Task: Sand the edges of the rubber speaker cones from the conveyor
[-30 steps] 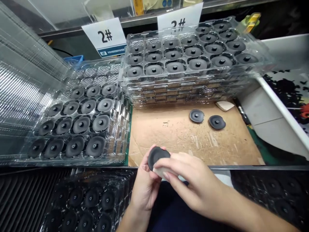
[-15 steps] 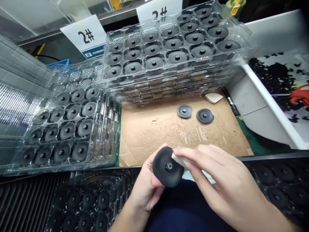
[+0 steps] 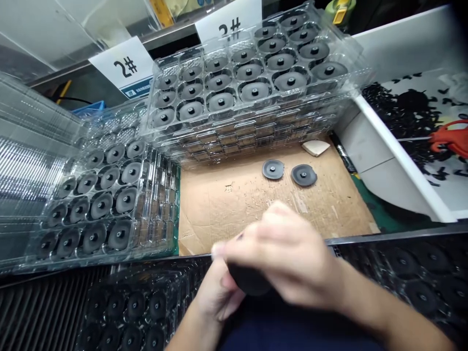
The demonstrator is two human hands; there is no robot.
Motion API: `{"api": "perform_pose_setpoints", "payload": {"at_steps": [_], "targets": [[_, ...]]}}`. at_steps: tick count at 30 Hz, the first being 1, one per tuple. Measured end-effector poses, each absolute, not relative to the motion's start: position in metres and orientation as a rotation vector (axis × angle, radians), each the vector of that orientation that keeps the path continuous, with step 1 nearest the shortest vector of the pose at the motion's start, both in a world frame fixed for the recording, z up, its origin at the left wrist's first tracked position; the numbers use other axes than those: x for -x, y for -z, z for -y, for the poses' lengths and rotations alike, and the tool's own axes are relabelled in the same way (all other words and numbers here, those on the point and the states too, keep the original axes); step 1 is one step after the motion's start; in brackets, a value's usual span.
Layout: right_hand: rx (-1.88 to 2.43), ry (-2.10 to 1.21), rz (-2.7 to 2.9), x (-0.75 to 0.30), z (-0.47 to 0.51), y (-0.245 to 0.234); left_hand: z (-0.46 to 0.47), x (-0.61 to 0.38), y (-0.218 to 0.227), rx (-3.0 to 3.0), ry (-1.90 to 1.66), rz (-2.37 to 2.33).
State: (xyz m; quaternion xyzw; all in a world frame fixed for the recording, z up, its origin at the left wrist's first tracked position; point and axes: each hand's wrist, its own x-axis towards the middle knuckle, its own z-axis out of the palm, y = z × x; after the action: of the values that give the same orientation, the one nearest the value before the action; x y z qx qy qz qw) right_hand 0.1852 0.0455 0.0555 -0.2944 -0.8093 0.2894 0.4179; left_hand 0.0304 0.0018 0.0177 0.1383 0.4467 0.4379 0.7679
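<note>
- A clear plastic tray [image 3: 160,204] stands furthest left, its pockets holding dark hubbed discs [image 3: 119,234].
- The left hand [image 3: 215,292] curls closed beneath a black disc [image 3: 248,282], gripping it at the near edge; the round disc has no long axis.
- The right hand [image 3: 285,251], blurred, lies over the disc, closer to its top; its grip cannot be told.
- Two loose discs [image 3: 272,169] lie beyond, on a cardboard sheet [image 3: 226,214].

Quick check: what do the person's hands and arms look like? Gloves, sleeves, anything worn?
Both the left hand and the right hand are bare, with no gloves or finger cots. The forearms in view show no sleeves or watch. The right hand is motion-blurred, so fine details can't be told. Dark navy clothing shows between the arms.
</note>
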Motion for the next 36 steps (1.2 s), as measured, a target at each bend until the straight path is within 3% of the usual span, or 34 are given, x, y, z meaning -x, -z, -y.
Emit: {"api": "perform_pose_setpoints", "payload": {"at_steps": [5,12,18,22,26,31,36], "targets": [[1.351,-0.959,1.655,-0.199,-0.049,-0.013,-0.007,-0.024,-0.023,-0.186,-0.864,-0.670],[1.420,-1.097,1.812,-0.188,-0.010,0.068,-0.004,-0.009,-0.011,-0.151,-0.920,-0.675],[1.471,-0.917,1.583,-0.178,-0.029,-0.010,-0.002,-0.013,-0.010,-0.180,-0.988,-0.738],[1.022,-0.709,1.782,-0.149,-0.027,-0.054,0.001,-0.010,-0.012,-0.215,-1.036,-0.855],[0.858,-0.984,2.041,-0.136,-0.025,-0.053,0.002,-0.003,-0.011,-0.214,-1.118,-0.907],[0.929,-0.657,1.985,-0.134,-0.029,-0.050,0.002,-0.003,-0.010,-0.205,-1.053,-0.871],[0.914,-0.946,2.076,-0.160,-0.015,-0.058,0.002,0.002,-0.008,-0.214,-1.029,-0.751]]}}
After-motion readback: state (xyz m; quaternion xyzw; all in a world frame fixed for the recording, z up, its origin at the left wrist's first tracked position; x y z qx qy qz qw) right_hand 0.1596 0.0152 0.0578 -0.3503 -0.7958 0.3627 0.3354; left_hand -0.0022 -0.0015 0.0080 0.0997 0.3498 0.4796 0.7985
